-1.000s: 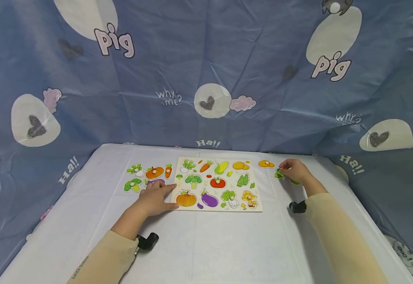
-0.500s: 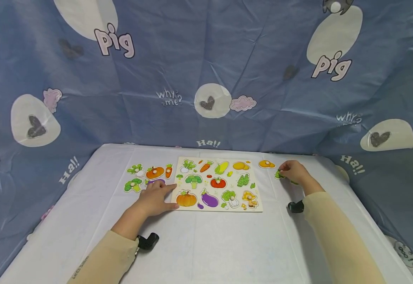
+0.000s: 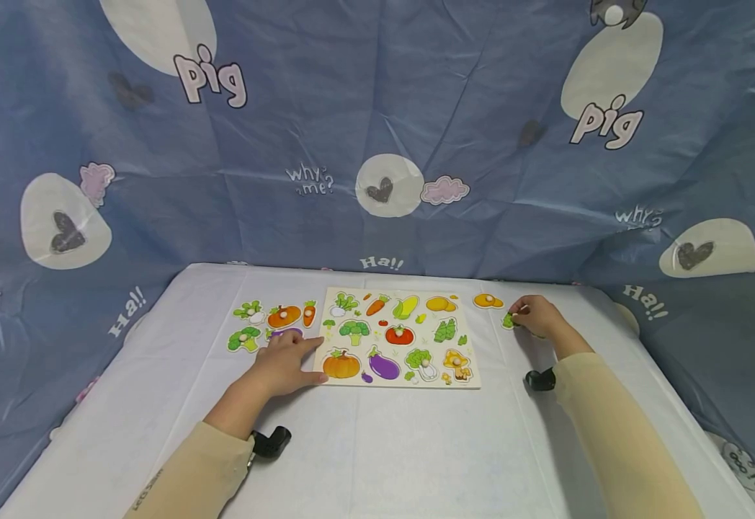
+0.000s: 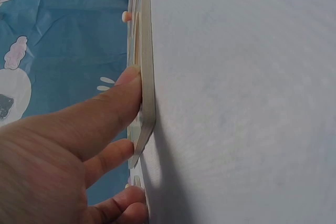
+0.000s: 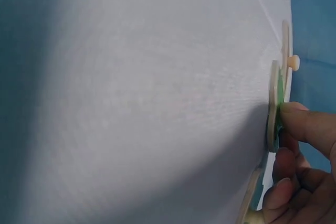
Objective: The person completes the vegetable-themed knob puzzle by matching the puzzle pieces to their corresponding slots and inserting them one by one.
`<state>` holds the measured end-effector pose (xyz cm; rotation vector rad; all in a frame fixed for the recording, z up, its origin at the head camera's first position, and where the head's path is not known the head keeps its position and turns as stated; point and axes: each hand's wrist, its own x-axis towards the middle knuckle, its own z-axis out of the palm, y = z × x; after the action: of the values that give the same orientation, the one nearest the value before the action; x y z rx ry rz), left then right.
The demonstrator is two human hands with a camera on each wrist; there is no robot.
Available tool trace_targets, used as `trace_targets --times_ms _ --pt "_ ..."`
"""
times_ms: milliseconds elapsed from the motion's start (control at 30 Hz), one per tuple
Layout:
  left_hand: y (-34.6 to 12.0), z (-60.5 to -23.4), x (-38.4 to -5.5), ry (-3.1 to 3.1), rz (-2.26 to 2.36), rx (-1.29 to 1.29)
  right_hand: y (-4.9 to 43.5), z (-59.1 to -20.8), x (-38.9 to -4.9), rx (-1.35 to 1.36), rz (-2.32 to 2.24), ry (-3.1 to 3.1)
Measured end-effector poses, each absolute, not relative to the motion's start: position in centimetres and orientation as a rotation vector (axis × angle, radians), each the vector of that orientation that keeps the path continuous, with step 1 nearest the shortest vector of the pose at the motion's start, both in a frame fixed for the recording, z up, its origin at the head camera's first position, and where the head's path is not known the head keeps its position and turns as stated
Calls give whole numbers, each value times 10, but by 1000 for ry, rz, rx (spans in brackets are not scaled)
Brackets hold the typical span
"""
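A cream wooden peg puzzle board [image 3: 439, 352] with printed vegetables lies in the middle of the table in the head view. My left hand [image 3: 280, 364] rests at its left side, thumb on the front left corner and index finger against the edge. Its other fingers lie over a purple eggplant piece [image 3: 287, 333]. Right of the board, my right hand [image 3: 542, 317] pinches a green vegetable-shaped puzzle piece [image 3: 508, 319], whose knob the fingers hide. The right wrist view shows the thumb on this green piece [image 5: 274, 108], close above the cloth. Another piece [image 5: 251, 198] lies partly behind the fingers.
Beside the board's left edge lie turnip [image 3: 249, 311], pumpkin [image 3: 284, 316], carrot [image 3: 309, 313] and broccoli [image 3: 244, 339] pieces. A potato piece [image 3: 488, 300] lies beyond the green one. White cloth [image 3: 416, 454] covers the table; a blue patterned curtain [image 3: 325, 238] hangs behind.
My right hand and forearm have shifted slightly to the left, with the fingers still at the green piece. The left hand and the board have stayed in place.
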<state>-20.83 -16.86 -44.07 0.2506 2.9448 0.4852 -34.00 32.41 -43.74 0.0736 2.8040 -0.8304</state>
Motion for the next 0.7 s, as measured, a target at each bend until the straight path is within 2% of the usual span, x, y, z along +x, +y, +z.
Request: trace_targets --times_ms 700 --pt "-167 -439 -207 2946 492 250 318 -419 -318 -92 -888 2824"
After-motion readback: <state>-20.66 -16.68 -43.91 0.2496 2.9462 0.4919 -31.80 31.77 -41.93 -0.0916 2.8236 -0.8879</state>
